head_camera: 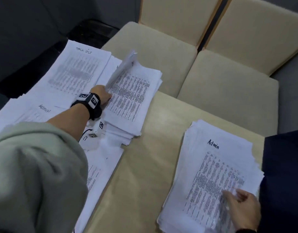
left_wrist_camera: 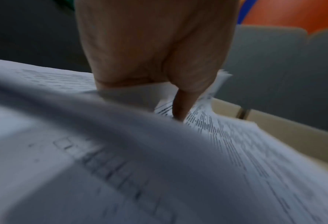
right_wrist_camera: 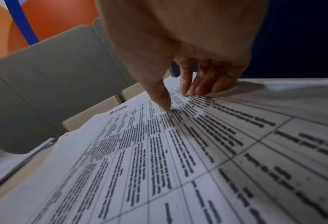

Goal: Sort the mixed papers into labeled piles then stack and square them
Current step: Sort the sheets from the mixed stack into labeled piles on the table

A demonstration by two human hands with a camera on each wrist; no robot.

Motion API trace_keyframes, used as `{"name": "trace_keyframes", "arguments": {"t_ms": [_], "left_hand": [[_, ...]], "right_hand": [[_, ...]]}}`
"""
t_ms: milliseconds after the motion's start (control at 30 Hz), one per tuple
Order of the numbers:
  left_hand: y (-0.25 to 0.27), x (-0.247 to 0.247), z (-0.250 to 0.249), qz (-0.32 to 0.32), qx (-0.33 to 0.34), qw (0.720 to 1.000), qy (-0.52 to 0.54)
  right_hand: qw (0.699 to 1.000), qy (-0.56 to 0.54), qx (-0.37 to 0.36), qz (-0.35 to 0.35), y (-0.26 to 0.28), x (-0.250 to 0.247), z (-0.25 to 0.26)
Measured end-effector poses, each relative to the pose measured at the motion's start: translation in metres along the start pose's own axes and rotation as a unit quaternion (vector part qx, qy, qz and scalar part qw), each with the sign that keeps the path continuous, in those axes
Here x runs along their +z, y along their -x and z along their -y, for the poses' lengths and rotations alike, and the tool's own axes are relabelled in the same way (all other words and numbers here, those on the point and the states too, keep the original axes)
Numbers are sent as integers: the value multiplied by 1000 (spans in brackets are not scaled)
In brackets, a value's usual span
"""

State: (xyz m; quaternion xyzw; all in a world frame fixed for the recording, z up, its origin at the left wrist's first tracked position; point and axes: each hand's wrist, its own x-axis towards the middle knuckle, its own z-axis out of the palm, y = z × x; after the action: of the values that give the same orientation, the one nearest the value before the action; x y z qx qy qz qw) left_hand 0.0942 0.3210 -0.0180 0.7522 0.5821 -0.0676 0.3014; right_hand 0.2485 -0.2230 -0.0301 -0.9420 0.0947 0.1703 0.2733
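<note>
A loose mixed stack of printed papers [head_camera: 128, 105] lies at the middle of the tan table [head_camera: 150, 165]. My left hand [head_camera: 106, 95] pinches the near edge of its top sheet [head_camera: 122, 69] and holds it tilted up off the stack; in the left wrist view the left hand [left_wrist_camera: 178, 104] has its thumb down on the printed page below. At the right lies a pile with "Admin" handwritten on top [head_camera: 212, 165]. My right hand [head_camera: 237, 199] rests on that pile's near right corner, and its straight fingertips [right_wrist_camera: 189, 92] touch the top sheet [right_wrist_camera: 178, 151].
A pile headed "Task list" [head_camera: 77, 69] lies at the far left, and another sheet marked "Admin" [head_camera: 44, 111] sits nearer. More sheets [head_camera: 101, 165] spread under my left forearm. Cream chairs [head_camera: 229, 89] stand beyond the table; dark blue fabric [head_camera: 282, 174] borders the right edge.
</note>
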Motion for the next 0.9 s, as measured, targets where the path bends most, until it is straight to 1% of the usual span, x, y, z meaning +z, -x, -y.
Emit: {"name": "trace_keyframes", "arguments": {"t_ms": [67, 133, 167, 200, 233, 300, 367, 467, 533, 567, 633, 700, 800, 900], "left_hand": [[-5, 8, -1, -18, -20, 999, -32], [-3, 13, -6, -72, -45, 992, -98], [0, 13, -10, -105, -45, 983, -142], [3, 14, -15, -135, -27, 975, -176], [9, 14, -20, -158, -6, 970, -186], [26, 20, -30, -181, 34, 973, -141], [53, 30, -42, -188, 77, 977, -63], [105, 54, -57, -167, 154, 972, 55], [148, 75, -69, -119, 187, 967, 122], [170, 87, -75, -91, 200, 966, 135], [211, 117, -83, -35, 228, 965, 126], [243, 149, -88, 5, 250, 963, 98], [271, 190, -87, 27, 231, 971, 50], [289, 210, -83, 46, 210, 977, 13]], "right_hand": [[999, 34, 29, -25, 0, -1, 4], [997, 48, 46, -30, 1, -3, 7], [997, 48, 50, -26, 1, -4, 7], [997, 48, 52, -21, 2, -6, 7], [997, 48, 53, -16, 2, -7, 7], [997, 52, 53, -6, 2, -10, 7], [999, 40, 36, -6, 0, -13, 6], [1000, -9, -10, -25, -1, -19, 5], [996, -34, -69, -43, 1, -24, 2], [993, -46, -99, -52, 2, -26, -1], [986, -58, -149, -54, 5, -29, -8], [980, -54, -185, -44, 4, -30, -15], [979, -73, -190, -30, 3, -27, -27], [974, -95, -196, -65, 9, -29, -41]]}}
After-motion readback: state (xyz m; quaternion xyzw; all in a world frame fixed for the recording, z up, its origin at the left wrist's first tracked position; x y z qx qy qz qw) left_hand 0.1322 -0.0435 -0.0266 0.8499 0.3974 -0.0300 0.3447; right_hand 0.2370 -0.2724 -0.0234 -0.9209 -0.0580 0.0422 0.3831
